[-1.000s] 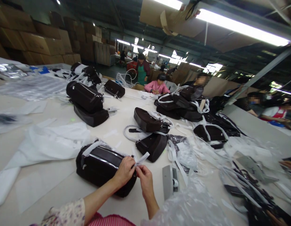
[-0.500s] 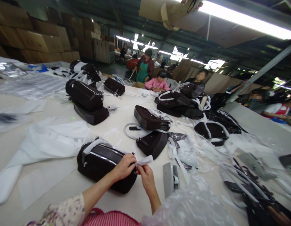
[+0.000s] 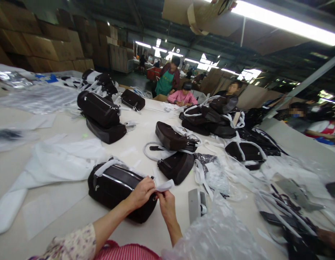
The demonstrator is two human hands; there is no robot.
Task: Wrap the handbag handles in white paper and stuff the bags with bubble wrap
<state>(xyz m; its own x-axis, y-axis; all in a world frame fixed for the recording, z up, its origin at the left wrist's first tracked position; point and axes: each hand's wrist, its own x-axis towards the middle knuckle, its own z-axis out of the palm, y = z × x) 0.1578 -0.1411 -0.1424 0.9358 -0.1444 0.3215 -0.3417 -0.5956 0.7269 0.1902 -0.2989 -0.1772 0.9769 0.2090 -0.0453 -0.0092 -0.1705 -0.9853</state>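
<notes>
A dark brown handbag (image 3: pixel 113 187) lies lengthwise before me, with a silver zip along its top and a handle (image 3: pixel 109 166) wrapped in white. My left hand (image 3: pixel 142 191) rests over the bag's right end, its fingers closed on a white wrapping strip (image 3: pixel 165 185). Fingertips of my right hand (image 3: pixel 167 206) are pinched together at that same end, just under the strip and beside a small metal fitting. The strip's loose end sticks out to the right above my right hand. What exactly lies between the right fingertips is mostly hidden.
More dark handbags (image 3: pixel 174 135) are stacked across the white table (image 3: pixel 67 213). A grey box-like dispenser (image 3: pixel 194 206) stands right of my hands, near crumpled clear plastic (image 3: pixel 216 234). White sheets (image 3: pixel 61 159) lie to the left. Co-workers (image 3: pixel 183 95) are at the far side.
My hands stay at the bag's right end, with only slight finger movement. The strip's loose end has shifted a little. In the background, the person in the green apron leans more to the right.
</notes>
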